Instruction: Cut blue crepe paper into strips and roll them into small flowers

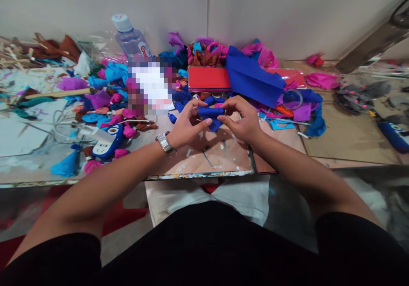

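Note:
Between my two hands is a small piece of dark blue crepe paper [211, 113], its upper part rolled or folded and a flap hanging below. My left hand [191, 123], with a metal watch [165, 143] at the wrist, pinches its left end between thumb and fingers. The right end is pinched by my right hand [242, 118]. Just behind my hands lie scraps of blue and pink paper. A larger dark blue sheet [252, 79] leans over the pile behind my right hand, beside a stack of red paper [209, 79].
Crumpled coloured paper bundles [105, 100] cover the left side around a blue-and-white power strip [108, 143] with a cable. A plastic bottle [131, 36] stands at the back. A tape roll [292, 99] lies to the right, near cardboard [341, 137] and a dark feathery clump [354, 95].

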